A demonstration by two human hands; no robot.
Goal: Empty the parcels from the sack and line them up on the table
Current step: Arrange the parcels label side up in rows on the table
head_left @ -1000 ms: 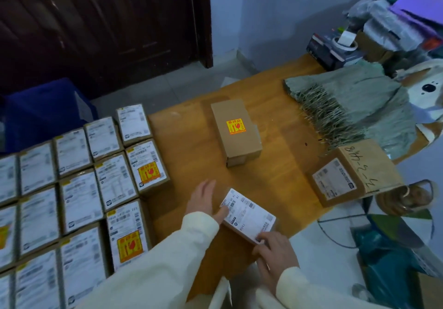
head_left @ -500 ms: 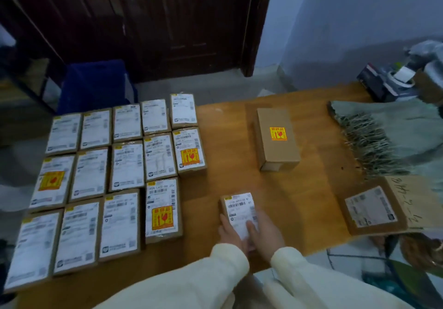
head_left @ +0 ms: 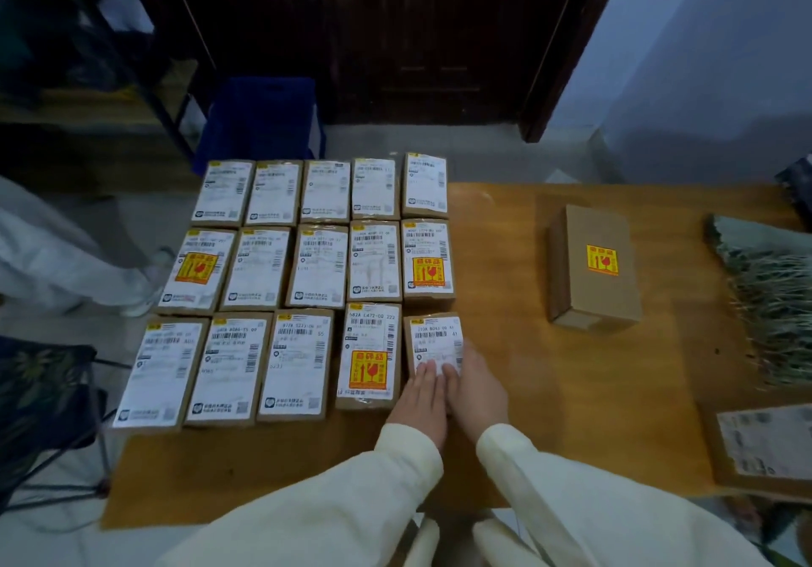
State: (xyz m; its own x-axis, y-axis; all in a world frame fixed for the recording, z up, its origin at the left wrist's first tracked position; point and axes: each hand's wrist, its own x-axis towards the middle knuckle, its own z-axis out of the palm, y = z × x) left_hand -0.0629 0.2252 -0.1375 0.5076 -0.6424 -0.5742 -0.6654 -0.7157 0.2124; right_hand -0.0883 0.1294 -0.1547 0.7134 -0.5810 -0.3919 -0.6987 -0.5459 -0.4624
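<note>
Several brown parcels with white labels lie in three rows on the left half of the wooden table (head_left: 549, 390). A small labelled parcel (head_left: 433, 338) sits at the right end of the near row, beside a parcel with an orange fragile sticker (head_left: 369, 355). My left hand (head_left: 419, 397) rests flat on its near end, fingers together. My right hand (head_left: 476, 384) presses against its right side and near edge. A larger plain box with a fragile sticker (head_left: 595, 267) stands apart on the right. The sack is not in view.
A grey-green fringed scarf (head_left: 764, 285) lies at the table's right edge. A flat labelled parcel (head_left: 764, 443) sits at the near right corner. A blue bin (head_left: 263, 118) stands on the floor behind the table. Another person's legs (head_left: 66, 258) are at the left.
Both hands slid the small parcel left across the table until it joined the right end of the near row. The view swung left, so the rows now sit in the middle.
</note>
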